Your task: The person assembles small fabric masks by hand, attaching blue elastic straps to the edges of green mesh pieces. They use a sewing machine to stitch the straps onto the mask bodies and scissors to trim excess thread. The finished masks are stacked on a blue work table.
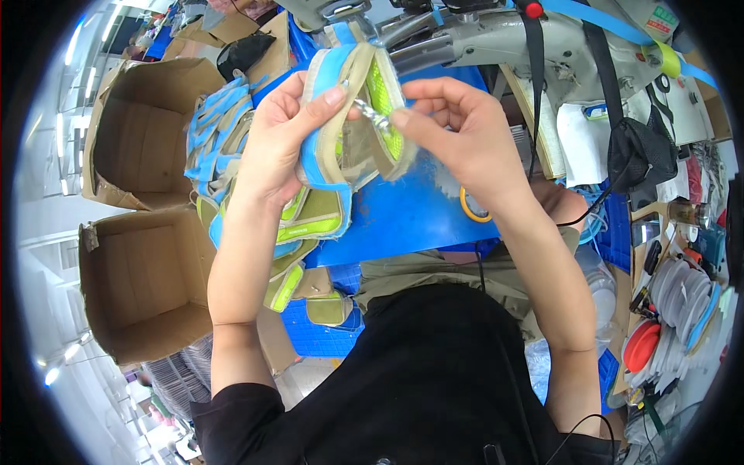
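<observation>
My left hand (288,132) is closed round a sewn fabric piece (324,147) with blue edging, beige binding and lime-green mesh, its thumb pressed on the beige strip. The piece is held up above the blue table. At its inner side, my right hand (465,128) pinches a small, shiny black-and-white strip (375,116) between thumb and forefinger. Blur hides what kind of thing the strip is. Below my left hand hang more green-and-beige fabric pieces (314,217), joined or stacked; I cannot tell which.
A grey sewing machine (496,39) stands at the far side of the blue tabletop (387,221). Two cardboard boxes (143,283) are on the left, beside a heap of blue-and-beige pieces (217,128). A black pouch (643,151) hangs at the right, near stacked ribbon rolls (682,294).
</observation>
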Tool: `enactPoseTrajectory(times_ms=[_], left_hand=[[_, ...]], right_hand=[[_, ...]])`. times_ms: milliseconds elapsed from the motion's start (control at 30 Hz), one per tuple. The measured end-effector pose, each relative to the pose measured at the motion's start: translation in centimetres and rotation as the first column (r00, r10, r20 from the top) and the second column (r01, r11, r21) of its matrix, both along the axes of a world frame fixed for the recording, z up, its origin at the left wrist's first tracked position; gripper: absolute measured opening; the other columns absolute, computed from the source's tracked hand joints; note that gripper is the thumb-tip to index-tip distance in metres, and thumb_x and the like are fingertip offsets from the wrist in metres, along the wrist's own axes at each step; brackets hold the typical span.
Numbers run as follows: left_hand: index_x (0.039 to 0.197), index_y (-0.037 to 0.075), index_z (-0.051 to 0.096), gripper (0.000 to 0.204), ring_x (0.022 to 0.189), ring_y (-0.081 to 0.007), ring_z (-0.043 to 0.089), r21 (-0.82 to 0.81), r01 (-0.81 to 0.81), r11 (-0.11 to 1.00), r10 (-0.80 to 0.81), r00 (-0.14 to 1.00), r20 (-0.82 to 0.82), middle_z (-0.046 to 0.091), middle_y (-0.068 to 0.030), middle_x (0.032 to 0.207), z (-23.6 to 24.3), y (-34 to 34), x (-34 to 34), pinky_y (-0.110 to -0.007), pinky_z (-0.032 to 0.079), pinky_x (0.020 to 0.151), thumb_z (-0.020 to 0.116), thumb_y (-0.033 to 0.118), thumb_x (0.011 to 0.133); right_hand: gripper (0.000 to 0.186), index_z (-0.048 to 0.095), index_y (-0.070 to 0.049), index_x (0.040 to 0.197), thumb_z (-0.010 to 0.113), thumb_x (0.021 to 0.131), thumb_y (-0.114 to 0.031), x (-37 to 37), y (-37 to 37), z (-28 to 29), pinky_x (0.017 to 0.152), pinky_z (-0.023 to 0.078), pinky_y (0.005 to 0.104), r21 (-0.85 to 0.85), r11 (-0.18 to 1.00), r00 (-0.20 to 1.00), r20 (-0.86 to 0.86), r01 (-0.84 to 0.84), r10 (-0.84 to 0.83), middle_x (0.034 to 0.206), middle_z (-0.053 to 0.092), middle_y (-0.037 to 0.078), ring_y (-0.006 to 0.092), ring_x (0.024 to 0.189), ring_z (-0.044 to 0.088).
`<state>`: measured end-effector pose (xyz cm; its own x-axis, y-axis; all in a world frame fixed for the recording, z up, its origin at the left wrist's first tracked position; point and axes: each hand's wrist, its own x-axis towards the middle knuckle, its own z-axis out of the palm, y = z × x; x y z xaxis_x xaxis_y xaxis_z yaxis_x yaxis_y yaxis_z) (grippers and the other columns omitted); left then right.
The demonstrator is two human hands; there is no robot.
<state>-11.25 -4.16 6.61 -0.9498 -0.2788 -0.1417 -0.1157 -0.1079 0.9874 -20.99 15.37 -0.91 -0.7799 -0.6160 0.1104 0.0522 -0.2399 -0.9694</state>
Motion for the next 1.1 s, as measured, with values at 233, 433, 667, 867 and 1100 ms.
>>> enactPoseTrajectory(times_ms=[233, 433, 667, 867, 1100], left_hand=[[0.119, 0.002, 0.066, 0.031, 0.08, -0.0094, 0.071, 0.127, -0.005, 0.992, -0.008, 0.994, 0.105, 0.075, -0.007, 0.096, 0.1, 0.7, 0.4, -0.025, 0.059, 0.073, 0.075, 0.018, 0.094], [0.116, 0.002, 0.07, 0.027, 0.083, -0.0109, 0.073, 0.245, -0.06, 0.968, 0.015, 0.983, 0.183, 0.075, -0.0059, 0.101, -2.3, 2.2, 0.5, -0.028, 0.06, 0.075, 0.075, 0.017, 0.095], [0.115, 0.0, 0.069, 0.027, 0.085, -0.0125, 0.073, 0.282, -0.135, 0.95, 0.079, 0.977, 0.2, 0.075, -0.0068, 0.101, -2.1, 1.6, 1.4, -0.029, 0.061, 0.076, 0.075, 0.017, 0.095], [0.113, 0.002, 0.07, 0.024, 0.085, -0.0116, 0.072, 0.267, -0.1, 0.959, 0.063, 0.988, 0.142, 0.075, -0.0057, 0.1, -2.7, 1.3, 1.4, -0.029, 0.06, 0.077, 0.074, 0.018, 0.095], [0.115, 0.002, 0.07, 0.026, 0.089, -0.0131, 0.073, 0.257, -0.086, 0.963, 0.04, 0.983, 0.18, 0.076, -0.0065, 0.103, -2.0, 2.0, 1.5, -0.029, 0.06, 0.081, 0.072, 0.019, 0.096]], right_hand=[[0.041, 0.069, 0.003, 0.115, 0.079, 0.084, -0.021, 0.3, -0.3, -0.7, 0.067, 0.053, 0.0281, 0.04, 0.997, 0.997, -0.049, 0.059, -0.057, 0.091, 0.071, 0.007, 0.0098, 0.076, 0.065], [0.02, 0.074, 0.001, 0.101, 0.076, 0.09, -0.015, 1.3, 0.4, -1.2, 0.062, 0.049, 0.03, -0.021, 0.999, 0.99, 0.137, 0.033, -0.03, 0.078, 0.068, 0.003, 0.0095, 0.07, 0.061], [0.006, 0.074, -0.007, 0.092, 0.072, 0.089, -0.012, 7.7, 8.3, -5.8, 0.063, 0.048, 0.0357, 0.393, 0.918, 0.793, -0.576, 0.056, 0.198, 0.085, 0.067, 0.008, 0.0243, 0.075, 0.064], [0.019, 0.075, -0.01, 0.102, 0.075, 0.085, -0.019, 9.4, 11.4, -5.3, 0.085, 0.054, 0.0427, 0.644, 0.765, 0.584, -0.623, 0.005, 0.52, 0.105, 0.068, 0.011, 0.0322, 0.101, 0.066], [0.029, 0.075, -0.002, 0.109, 0.079, 0.087, -0.019, 1.9, 6.2, 1.2, 0.076, 0.056, 0.0336, 0.286, 0.934, 0.943, -0.31, 0.214, -0.121, 0.104, 0.07, 0.011, 0.0203, 0.089, 0.069]])
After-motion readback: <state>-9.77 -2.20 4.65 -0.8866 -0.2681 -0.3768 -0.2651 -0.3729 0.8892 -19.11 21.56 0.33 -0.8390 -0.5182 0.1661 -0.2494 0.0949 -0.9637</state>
